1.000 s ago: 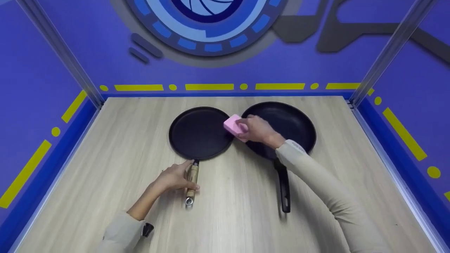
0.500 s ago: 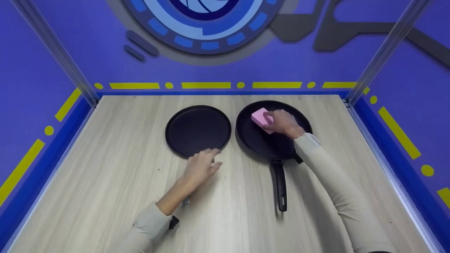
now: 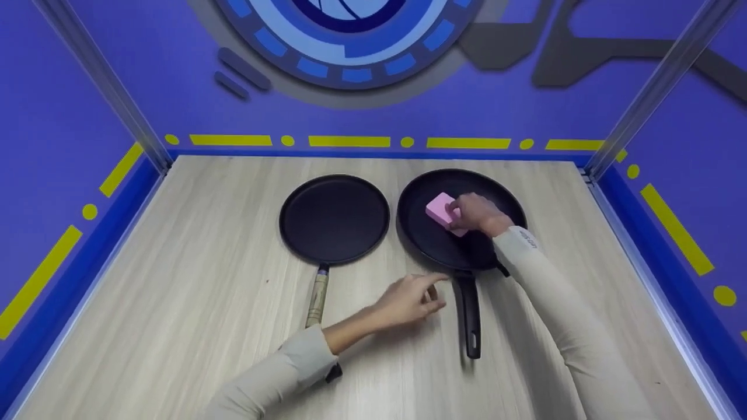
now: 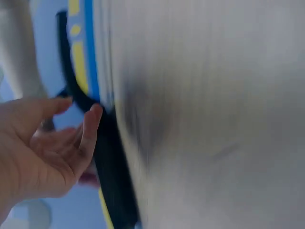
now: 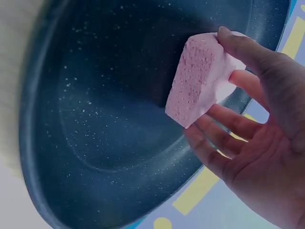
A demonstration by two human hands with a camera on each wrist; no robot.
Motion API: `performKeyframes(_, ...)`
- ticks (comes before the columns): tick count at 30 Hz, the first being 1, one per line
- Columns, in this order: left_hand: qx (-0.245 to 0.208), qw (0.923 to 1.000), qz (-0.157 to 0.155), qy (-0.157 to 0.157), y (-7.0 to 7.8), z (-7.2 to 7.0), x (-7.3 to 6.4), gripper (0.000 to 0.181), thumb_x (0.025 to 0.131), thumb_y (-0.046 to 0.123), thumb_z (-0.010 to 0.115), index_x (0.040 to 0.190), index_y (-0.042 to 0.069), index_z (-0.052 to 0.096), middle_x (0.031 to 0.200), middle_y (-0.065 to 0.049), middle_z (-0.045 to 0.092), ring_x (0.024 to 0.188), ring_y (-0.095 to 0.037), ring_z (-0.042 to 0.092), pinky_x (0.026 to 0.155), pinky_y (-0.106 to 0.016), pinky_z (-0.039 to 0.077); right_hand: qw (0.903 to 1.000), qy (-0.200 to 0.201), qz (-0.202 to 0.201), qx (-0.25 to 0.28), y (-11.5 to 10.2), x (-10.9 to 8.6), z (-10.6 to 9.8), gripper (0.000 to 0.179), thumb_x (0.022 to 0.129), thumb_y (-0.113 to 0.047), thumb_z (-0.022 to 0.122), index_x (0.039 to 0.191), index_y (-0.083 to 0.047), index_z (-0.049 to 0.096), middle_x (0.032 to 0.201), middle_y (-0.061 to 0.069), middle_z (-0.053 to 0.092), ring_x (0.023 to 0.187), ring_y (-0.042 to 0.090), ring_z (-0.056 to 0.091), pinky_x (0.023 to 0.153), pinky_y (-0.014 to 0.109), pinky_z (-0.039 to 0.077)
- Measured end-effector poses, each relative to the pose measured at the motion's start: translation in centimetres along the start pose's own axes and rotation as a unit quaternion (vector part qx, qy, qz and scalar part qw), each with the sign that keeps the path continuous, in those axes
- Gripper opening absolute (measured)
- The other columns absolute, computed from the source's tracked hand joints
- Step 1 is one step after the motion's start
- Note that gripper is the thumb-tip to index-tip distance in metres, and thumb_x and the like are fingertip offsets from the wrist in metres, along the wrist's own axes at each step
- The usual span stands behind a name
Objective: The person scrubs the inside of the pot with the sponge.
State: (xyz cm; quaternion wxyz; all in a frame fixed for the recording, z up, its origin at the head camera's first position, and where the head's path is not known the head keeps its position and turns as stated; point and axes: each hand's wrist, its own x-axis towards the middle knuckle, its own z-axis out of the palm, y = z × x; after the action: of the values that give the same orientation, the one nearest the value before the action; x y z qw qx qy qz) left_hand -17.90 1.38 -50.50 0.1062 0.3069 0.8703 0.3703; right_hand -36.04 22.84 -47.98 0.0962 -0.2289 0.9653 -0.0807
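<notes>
My right hand [image 3: 477, 212] pinches a pink sponge [image 3: 439, 208] between thumb and fingers, over the inside of a black frying pan [image 3: 420, 230]. The right wrist view shows the sponge [image 5: 193, 78] with a porous face close to the pan's dark surface [image 5: 95, 129], which is dotted with small pale specks. My left hand [image 3: 408, 300] holds nothing; its fingers are loosely bent and its fingertips are beside the base of the pan's black handle [image 3: 470, 321]. In the left wrist view, that handle [image 4: 66, 57] lies just past the thumb and fingers.
To the left lies a flat black crepe pan [image 3: 332, 219], its wood-look handle [image 3: 317, 297] partly hidden by my left sleeve [image 3: 292, 364]. Both pans rest on a light wood-grain table [image 3: 222, 245]. Blue panels [image 3: 134, 70] with yellow dashes enclose the back and sides.
My left hand has let go of the crepe pan's handle and crossed right to the frying pan's handle. My right hand has carried the sponge from between the pans into the frying pan.
</notes>
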Motion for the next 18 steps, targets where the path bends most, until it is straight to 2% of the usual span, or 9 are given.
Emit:
performKeyframes(2, -0.084, 0.9959, -0.033, -0.014, 0.5, 0.8, 0.5, 0.056, 0.097, 0.018, 0.071, 0.148, 0.008, 0.05, 0.103, -0.012, 0.076, 0.073, -0.021, 0.077, 0.06, -0.017, 0.056, 0.9999, -0.004, -0.005, -0.008, 0.1, -0.1, -0.1, 0.02, 0.086, -0.025, 0.08, 0.089, -0.009, 0.068, 0.078, 0.009, 0.059, 0.077, 0.027, 0.057, 0.077, 0.049, 0.054)
performKeyframes(4, -0.173, 0.9823, -0.064, -0.035, 0.9, 1.4, 0.9, 0.066, 0.096, 0.016, 0.071, 0.154, 0.007, 0.04, 0.111, -0.017, 0.073, 0.079, -0.033, 0.078, 0.059, -0.025, 0.061, 0.9998, -0.003, -0.011, -0.018, 0.2, -0.2, -0.2, 0.02, 0.085, -0.025, 0.078, 0.092, -0.008, 0.07, 0.083, 0.013, 0.063, 0.08, 0.029, 0.06, 0.081, 0.052, 0.056)
performKeyframes(5, -0.2, 0.9757, -0.077, -0.045, 1.1, 1.7, 1.0, 0.071, 0.097, 0.017, 0.071, 0.157, 0.008, 0.035, 0.115, -0.018, 0.072, 0.083, -0.036, 0.077, 0.061, -0.029, 0.062, 0.9997, -0.001, -0.013, -0.022, 0.3, -0.3, -0.1, 0.02, 0.085, -0.024, 0.078, 0.094, -0.007, 0.071, 0.087, 0.015, 0.064, 0.083, 0.031, 0.061, 0.084, 0.053, 0.056)
performKeyframes(8, -0.261, 0.9571, -0.106, -0.068, 1.5, 2.3, 1.3, 0.08, 0.099, 0.019, 0.068, 0.163, 0.011, 0.021, 0.127, -0.019, 0.066, 0.094, -0.038, 0.076, 0.069, -0.037, 0.065, 0.9992, 0.009, -0.024, -0.032, 0.4, -0.4, 0.0, 0.022, 0.085, -0.024, 0.078, 0.096, -0.006, 0.072, 0.092, 0.021, 0.067, 0.091, 0.039, 0.066, 0.088, 0.055, 0.056)
performKeyframes(11, -0.283, 0.949, -0.126, -0.061, 2.0, 2.7, 1.5, 0.082, 0.1, 0.021, 0.067, 0.164, 0.013, 0.018, 0.13, -0.016, 0.065, 0.097, -0.031, 0.076, 0.078, -0.032, 0.063, 0.9986, 0.013, -0.037, -0.036, 0.4, -0.3, 0.2, 0.022, 0.085, -0.025, 0.079, 0.093, -0.005, 0.072, 0.092, 0.023, 0.066, 0.095, 0.044, 0.066, 0.088, 0.056, 0.055)
performKeyframes(12, -0.3, 0.9432, -0.131, -0.059, 2.1, 2.8, 1.6, 0.082, 0.099, 0.021, 0.068, 0.164, 0.014, 0.018, 0.129, -0.015, 0.064, 0.096, -0.032, 0.076, 0.079, -0.032, 0.063, 0.9983, 0.015, -0.041, -0.038, 0.5, -0.3, 0.2, 0.022, 0.085, -0.025, 0.079, 0.091, -0.005, 0.072, 0.091, 0.022, 0.066, 0.094, 0.044, 0.066, 0.087, 0.056, 0.055)
performKeyframes(13, -0.324, 0.9345, -0.136, -0.058, 2.3, 2.9, 1.6, 0.082, 0.099, 0.019, 0.069, 0.164, 0.015, 0.019, 0.127, -0.014, 0.064, 0.096, -0.034, 0.076, 0.08, -0.035, 0.063, 0.9983, 0.015, -0.042, -0.038, 0.5, -0.2, 0.2, 0.022, 0.085, -0.025, 0.08, 0.09, -0.005, 0.072, 0.091, 0.022, 0.066, 0.094, 0.044, 0.066, 0.087, 0.056, 0.055)
performKeyframes(16, -0.361, 0.9188, -0.145, -0.065, 2.6, 3.3, 2.0, 0.08, 0.097, 0.014, 0.07, 0.163, 0.016, 0.024, 0.117, -0.009, 0.066, 0.091, -0.03, 0.075, 0.08, -0.035, 0.063, 0.9984, 0.014, -0.042, -0.035, 0.5, -0.1, 0.3, 0.023, 0.085, -0.024, 0.08, 0.094, -0.004, 0.074, 0.092, 0.021, 0.066, 0.095, 0.042, 0.065, 0.089, 0.054, 0.055)
performKeyframes(18, -0.398, 0.9011, -0.151, -0.081, 2.7, 3.6, 2.3, 0.079, 0.097, 0.008, 0.069, 0.162, 0.016, 0.025, 0.112, -0.007, 0.066, 0.086, -0.032, 0.076, 0.076, -0.039, 0.064, 0.9985, 0.015, -0.042, -0.033, 0.6, -0.1, 0.3, 0.026, 0.085, -0.025, 0.08, 0.101, -0.004, 0.075, 0.095, 0.022, 0.067, 0.097, 0.042, 0.065, 0.091, 0.054, 0.054)
